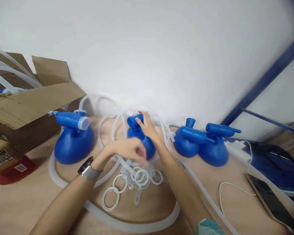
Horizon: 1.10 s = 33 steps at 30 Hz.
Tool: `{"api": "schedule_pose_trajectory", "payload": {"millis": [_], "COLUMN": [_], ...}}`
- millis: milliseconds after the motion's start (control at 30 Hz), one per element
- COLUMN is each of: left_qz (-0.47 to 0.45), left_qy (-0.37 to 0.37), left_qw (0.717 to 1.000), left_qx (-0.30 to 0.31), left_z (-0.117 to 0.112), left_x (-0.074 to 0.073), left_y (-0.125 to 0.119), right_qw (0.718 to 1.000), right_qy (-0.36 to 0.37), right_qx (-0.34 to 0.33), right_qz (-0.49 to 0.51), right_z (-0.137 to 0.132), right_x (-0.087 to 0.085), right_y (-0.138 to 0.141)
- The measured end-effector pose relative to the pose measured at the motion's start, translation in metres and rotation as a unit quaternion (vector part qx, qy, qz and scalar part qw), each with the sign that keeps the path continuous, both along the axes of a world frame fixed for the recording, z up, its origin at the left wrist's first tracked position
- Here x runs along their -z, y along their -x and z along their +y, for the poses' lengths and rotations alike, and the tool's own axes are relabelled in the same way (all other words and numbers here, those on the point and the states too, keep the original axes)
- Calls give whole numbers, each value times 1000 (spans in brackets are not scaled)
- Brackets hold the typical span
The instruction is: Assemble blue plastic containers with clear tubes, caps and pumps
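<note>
A blue plastic bottle (pixel 149 148) stands mid-table, its tube-shaped upper part tipped sideways with the mouth facing left. My right hand (pixel 147 125) is wrapped round that upper part. Lower and to the left, my left hand (pixel 130 149), with a watch on its wrist, hovers palm down, fingers curved and slightly blurred; I see nothing held in it. Just below its fingertips lies a pile of translucent rings (pixel 142 178) and caps with strap tabs. A single ring (pixel 110 199) lies at the pile's near left. My left hand hides part of the bottle.
Another blue bottle (pixel 73 145) with a clear cap is at left; two more (pixel 186 143) stand at right. Clear hose (pixel 134 227) loops round the pile. An open cardboard box (pixel 39 94), a red-based container (pixel 12 168), a tablet (pixel 271 199) and a white cable (pixel 220 195) flank the workspace.
</note>
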<state>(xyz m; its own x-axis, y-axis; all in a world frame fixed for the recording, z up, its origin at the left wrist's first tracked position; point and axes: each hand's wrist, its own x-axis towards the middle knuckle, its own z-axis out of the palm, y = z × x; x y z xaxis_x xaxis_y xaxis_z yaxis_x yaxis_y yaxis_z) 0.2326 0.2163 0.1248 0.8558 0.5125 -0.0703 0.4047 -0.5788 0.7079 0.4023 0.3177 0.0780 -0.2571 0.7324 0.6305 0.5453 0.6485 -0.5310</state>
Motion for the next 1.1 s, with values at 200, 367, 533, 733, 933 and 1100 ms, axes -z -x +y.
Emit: {"api": "schedule_pose_trajectory", "payload": {"millis": [200, 367, 533, 733, 933, 1100], "left_qz": [-202, -232, -233, -224, -221, -222], "left_qy": [-317, -129, -68, -74, -69, -43], "left_qw": [800, 871, 876, 890, 889, 882], "left_qx": [-468, -413, -417, -390, -394, -412], "left_z": [46, 68, 66, 59, 55, 55], "left_x": [10, 23, 20, 8, 1, 2], "left_y": [19, 24, 28, 35, 32, 29], "right_qw": [989, 921, 918, 972, 982, 984], "right_qy": [20, 82, 166, 63, 187, 172], "right_qx": [-69, 31, 88, 191, -5, -36], "right_qz": [125, 379, 348, 123, 0, 25], "right_z": [4, 18, 27, 40, 74, 80], "right_x": [8, 18, 24, -5, -35, -28], "right_y": [1, -9, -25, -41, -55, -52]}}
